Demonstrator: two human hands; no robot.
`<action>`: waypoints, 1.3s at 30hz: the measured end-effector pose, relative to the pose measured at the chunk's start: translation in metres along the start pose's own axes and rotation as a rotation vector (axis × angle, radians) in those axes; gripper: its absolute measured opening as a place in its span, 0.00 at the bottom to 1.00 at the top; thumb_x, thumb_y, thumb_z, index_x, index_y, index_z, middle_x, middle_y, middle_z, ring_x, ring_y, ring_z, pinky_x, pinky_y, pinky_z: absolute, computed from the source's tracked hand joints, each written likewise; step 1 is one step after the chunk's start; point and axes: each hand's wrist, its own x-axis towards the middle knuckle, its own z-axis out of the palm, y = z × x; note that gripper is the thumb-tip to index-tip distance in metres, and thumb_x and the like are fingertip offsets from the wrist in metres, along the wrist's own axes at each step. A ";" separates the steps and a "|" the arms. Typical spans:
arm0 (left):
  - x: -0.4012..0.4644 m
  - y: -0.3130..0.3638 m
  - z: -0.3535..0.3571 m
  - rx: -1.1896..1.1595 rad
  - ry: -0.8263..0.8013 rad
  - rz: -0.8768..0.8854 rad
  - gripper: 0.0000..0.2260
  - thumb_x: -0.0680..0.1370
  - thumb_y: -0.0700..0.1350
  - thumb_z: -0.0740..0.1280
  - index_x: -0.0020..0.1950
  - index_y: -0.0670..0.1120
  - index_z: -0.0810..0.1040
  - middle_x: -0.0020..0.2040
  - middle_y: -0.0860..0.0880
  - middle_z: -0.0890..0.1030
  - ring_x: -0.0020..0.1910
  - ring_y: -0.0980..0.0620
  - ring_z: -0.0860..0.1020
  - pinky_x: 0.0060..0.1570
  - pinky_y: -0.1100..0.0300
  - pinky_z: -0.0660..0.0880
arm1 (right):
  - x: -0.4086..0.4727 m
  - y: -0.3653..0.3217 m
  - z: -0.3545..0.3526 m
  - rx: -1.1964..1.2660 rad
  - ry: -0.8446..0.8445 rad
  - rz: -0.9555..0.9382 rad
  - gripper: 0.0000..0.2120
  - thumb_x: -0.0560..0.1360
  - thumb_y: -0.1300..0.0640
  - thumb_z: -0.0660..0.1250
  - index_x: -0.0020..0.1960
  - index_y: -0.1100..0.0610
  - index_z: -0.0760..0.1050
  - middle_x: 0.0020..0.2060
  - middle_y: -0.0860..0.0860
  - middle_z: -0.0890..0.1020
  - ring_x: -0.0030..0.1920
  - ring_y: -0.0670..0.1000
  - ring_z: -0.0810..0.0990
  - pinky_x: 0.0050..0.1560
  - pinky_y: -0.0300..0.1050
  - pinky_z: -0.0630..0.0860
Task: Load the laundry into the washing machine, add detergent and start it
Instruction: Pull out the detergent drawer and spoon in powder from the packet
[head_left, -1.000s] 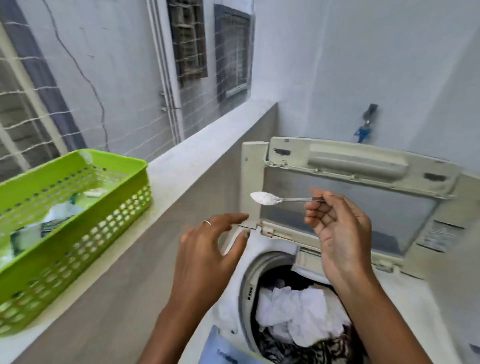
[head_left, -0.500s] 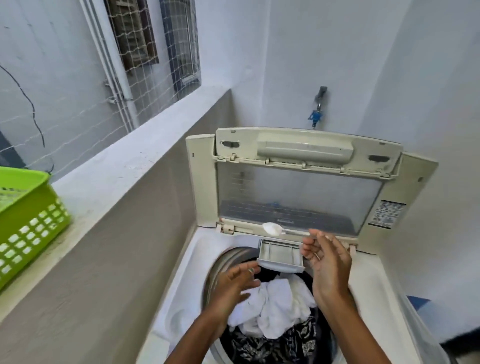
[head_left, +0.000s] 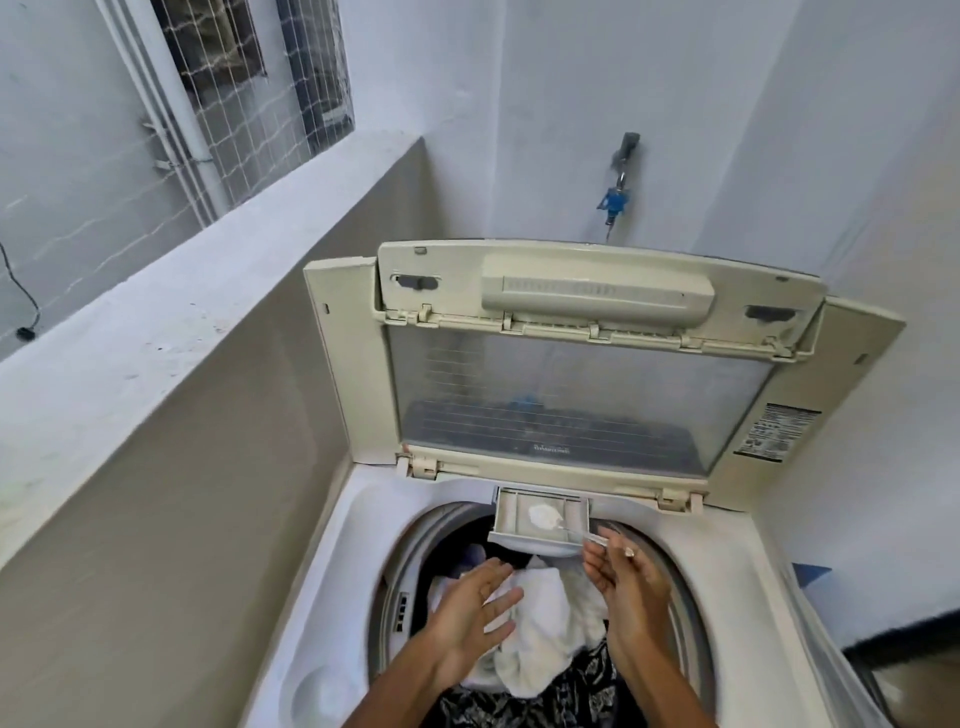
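Detergent step: the right hand (head_left: 631, 582) pinches a spoon (head_left: 550, 518) of white powder over the pulled-out detergent drawer (head_left: 506, 519); left hand (head_left: 475, 605) hovers open above the laundry (head_left: 545, 613) already in the drum. Next it must tip cleanly.

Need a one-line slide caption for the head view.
Right hand tips a spoon of white powder into the open detergent drawer above the loaded drum; left hand hovers open.

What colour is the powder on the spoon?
White powder, seen best in the head view.
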 end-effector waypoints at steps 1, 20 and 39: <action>0.002 0.000 0.000 -0.010 -0.001 0.000 0.15 0.82 0.46 0.59 0.69 0.49 0.68 0.65 0.52 0.75 0.57 0.51 0.78 0.55 0.53 0.73 | 0.001 0.002 -0.001 -0.018 -0.001 -0.012 0.05 0.75 0.59 0.65 0.47 0.58 0.79 0.31 0.50 0.84 0.31 0.44 0.81 0.32 0.33 0.78; -0.001 0.005 -0.004 0.013 0.001 0.092 0.15 0.82 0.47 0.59 0.68 0.50 0.69 0.65 0.51 0.74 0.56 0.52 0.78 0.48 0.58 0.75 | -0.023 0.000 -0.005 -0.476 -0.135 -0.258 0.11 0.78 0.56 0.64 0.59 0.51 0.78 0.51 0.47 0.83 0.52 0.43 0.80 0.50 0.34 0.77; -0.189 0.039 -0.032 0.427 0.459 1.066 0.11 0.74 0.47 0.63 0.53 0.56 0.79 0.49 0.59 0.83 0.52 0.57 0.80 0.50 0.65 0.74 | -0.126 -0.115 0.065 0.187 -0.593 -0.045 0.14 0.79 0.55 0.58 0.55 0.63 0.76 0.48 0.59 0.85 0.49 0.53 0.85 0.44 0.37 0.80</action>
